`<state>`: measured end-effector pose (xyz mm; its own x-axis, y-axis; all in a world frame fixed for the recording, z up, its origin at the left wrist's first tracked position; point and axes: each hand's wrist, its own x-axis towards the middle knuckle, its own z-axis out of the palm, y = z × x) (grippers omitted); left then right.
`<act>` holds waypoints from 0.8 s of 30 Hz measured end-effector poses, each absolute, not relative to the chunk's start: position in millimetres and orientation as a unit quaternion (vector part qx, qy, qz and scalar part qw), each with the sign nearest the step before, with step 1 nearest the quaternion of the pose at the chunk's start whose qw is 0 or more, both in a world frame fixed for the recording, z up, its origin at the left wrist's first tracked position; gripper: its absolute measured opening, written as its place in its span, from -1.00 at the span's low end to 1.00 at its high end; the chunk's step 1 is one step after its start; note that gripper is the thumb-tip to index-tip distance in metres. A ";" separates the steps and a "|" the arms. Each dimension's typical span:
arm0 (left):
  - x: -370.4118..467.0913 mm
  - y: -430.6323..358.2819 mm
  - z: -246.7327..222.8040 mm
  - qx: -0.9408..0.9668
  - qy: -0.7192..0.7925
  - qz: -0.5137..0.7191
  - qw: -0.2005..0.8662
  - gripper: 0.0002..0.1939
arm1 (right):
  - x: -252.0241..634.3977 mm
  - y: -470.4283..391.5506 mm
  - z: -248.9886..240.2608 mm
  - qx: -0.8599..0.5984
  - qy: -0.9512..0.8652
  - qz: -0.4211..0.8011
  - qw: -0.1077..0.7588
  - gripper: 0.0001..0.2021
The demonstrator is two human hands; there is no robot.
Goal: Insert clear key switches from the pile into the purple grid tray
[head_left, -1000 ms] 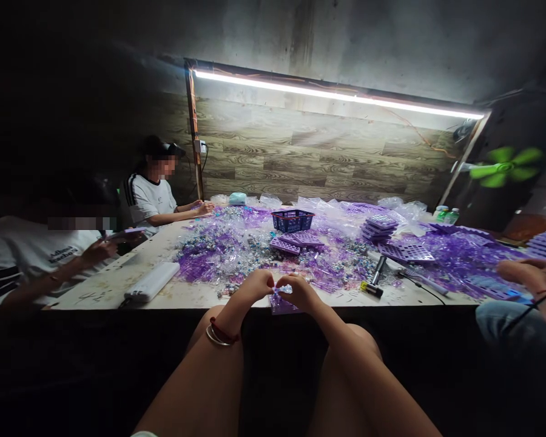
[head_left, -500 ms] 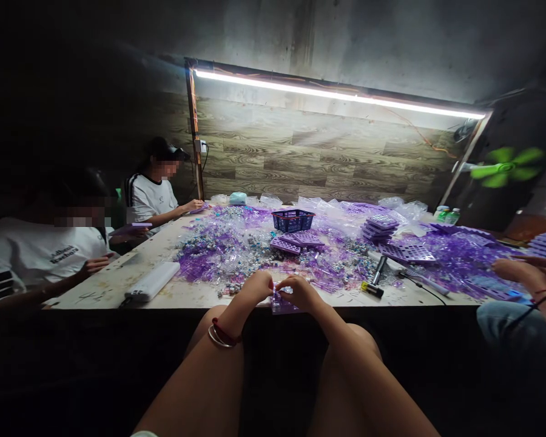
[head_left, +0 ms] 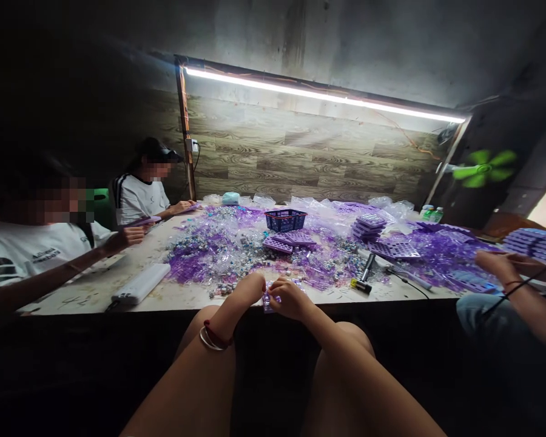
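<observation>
My left hand (head_left: 251,287) is at the table's front edge, its fingers curled around the side of a small purple tray (head_left: 268,308). My right hand (head_left: 290,298) is bent over the same tray from the right, thumb and fingertips pinched together on top of it. Whatever the right fingertips pinch is too small and too covered to name. Both hands partly hide the tray, which has clear, shiny bits on it. Just beyond my hands lie loose small beads (head_left: 222,289) and purple and clear plastic pieces (head_left: 316,273).
Farther back stand a dark basket (head_left: 286,221) and stacked purple trays (head_left: 368,227). A black-and-yellow tool (head_left: 364,276) lies right of my hands, a white power strip (head_left: 142,284) left. Co-workers sit left; another person's hands (head_left: 500,267) are at right. A green fan (head_left: 485,169) is beyond.
The whole view has shifted, so things appear slightly farther left. My hands stay together at the purple tray, with small finger movements. The nearest left co-worker's hand has come up toward a purple piece.
</observation>
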<state>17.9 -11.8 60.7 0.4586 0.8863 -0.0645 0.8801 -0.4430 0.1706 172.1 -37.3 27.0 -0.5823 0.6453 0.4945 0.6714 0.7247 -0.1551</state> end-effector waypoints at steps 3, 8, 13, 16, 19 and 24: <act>18.9 -20.2 61.9 0.853 0.516 0.013 0.069 -0.80 | 170.6 -39.4 22.2 -0.373 -0.887 -0.034 0.269 -0.74; 21.0 -28.7 63.3 0.856 0.515 -0.001 0.049 -0.81 | 168.7 -39.0 15.3 -0.401 -0.871 -0.035 0.281 -0.68; 28.9 -34.4 62.1 0.849 0.527 -0.001 0.032 -0.77 | 163.4 -39.7 7.0 -0.458 -0.839 -0.019 0.294 -0.71; 33.4 -36.3 61.9 0.844 0.536 0.002 0.031 -0.75 | 158.5 -39.9 1.9 -0.494 -0.814 -0.004 0.306 -0.78; 32.4 -34.8 64.8 0.842 0.539 0.000 0.039 -0.75 | 154.4 -37.4 2.6 -0.516 -0.796 0.005 0.317 -0.83; 28.1 -33.3 73.2 0.861 0.507 0.013 0.036 -0.80 | 162.4 -30.9 17.4 -0.525 -0.794 0.016 0.306 -0.85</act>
